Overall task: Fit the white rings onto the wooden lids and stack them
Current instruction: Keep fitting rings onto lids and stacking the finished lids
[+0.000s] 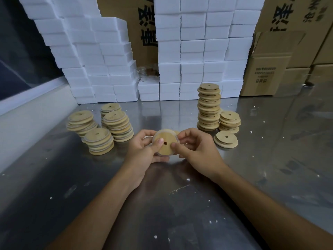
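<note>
Lid, likely light, stiff wood with a stretchy white ring, sits pinched by its rim between both hands, left and right.

One head-worn wide-angle view looks forward and down, close over the metal table
</note>
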Demonstrator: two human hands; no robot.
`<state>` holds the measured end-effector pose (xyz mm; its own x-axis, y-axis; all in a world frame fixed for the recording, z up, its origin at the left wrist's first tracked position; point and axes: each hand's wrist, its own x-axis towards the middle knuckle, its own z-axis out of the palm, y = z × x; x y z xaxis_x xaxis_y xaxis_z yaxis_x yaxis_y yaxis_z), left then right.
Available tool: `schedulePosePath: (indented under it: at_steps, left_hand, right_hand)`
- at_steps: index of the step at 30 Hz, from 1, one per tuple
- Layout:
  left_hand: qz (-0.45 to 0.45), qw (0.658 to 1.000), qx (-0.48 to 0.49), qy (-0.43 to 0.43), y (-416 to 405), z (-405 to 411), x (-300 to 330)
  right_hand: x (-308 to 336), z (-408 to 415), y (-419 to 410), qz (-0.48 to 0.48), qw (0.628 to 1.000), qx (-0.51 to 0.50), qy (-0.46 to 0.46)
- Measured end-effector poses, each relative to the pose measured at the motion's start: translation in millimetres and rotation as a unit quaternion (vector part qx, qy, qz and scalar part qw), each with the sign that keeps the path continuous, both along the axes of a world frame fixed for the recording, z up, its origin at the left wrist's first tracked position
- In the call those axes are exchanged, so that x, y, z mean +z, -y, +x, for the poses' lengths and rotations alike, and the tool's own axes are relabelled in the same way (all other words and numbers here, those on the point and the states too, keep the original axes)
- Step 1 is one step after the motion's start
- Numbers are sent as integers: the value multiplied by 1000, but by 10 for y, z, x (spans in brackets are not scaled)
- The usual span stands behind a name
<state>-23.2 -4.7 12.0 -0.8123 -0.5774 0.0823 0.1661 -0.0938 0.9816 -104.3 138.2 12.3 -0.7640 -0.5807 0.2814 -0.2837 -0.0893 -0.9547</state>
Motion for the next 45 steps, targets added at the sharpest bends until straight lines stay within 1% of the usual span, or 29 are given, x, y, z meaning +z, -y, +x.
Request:
schedulePosePath:
  at_steps: [2,4,5,6,8,9,11,12,15,19,21,27,31,33,36,38,41,45]
  left_hand:
    - [14,1000,-4,-10,-38,-6,-11]
    - [-25,1000,3,-20,-56,-16,-41]
    - [-75,997,12,-22,-57,-24,-62]
    - [-148,988,27,-23,-54,-31,-83]
    - [-306,950,53,-32,-45,-46,-117]
    - [-365,928,62,-44,-46,-53,-133]
    - [-431,896,86,-70,-55,-52,-143]
    - [-438,890,97,-79,-59,-50,-135]
    - [-409,901,116,-90,-57,-40,-104]
    - [-314,941,122,-39,-44,-52,-109]
    - [-274,954,123,-18,-52,-48,-110]
    - [-217,971,104,8,-54,-32,-85]
    - [-185,980,68,8,-43,-28,-53]
    - [-158,985,75,17,-43,-38,-57]
    - [-107,989,95,36,-35,-51,-65]
    - [-92,990,93,44,-25,-52,-58]
    - [-79,993,67,51,-21,-42,-42]
    - [-129,989,43,57,-4,-1,0]
  right_hand:
    - [2,0,-8,-3,1000,3,1]
    - [5,2,-4,-3,1000,8,-2]
    - [4,2,-1,-3,1000,4,-13]
    - [3,0,1,-3,999,-4,-33]
    - [-3,-7,-12,3,996,-24,-82]
    - [-7,-11,-21,7,994,-30,-100]
    - [-14,-13,-32,10,993,-35,-114]
    - [-15,-12,-32,7,993,-36,-115]
    - [-15,-4,-14,-6,992,-39,-116]
    - [-22,-6,5,-4,996,-25,-87]
    - [-32,-14,15,-3,997,-23,-77]
    - [-51,-47,8,-9,997,-50,-54]
    - [-47,-51,4,-22,998,-39,-53]
    - [-58,-56,0,-8,998,-35,-42]
    - [-68,-63,-2,42,999,-21,-16]
    - [-71,-76,7,44,999,-27,0]
    - [-72,-91,3,12,998,-51,40]
    - [-66,-90,-9,-7,995,-79,59]
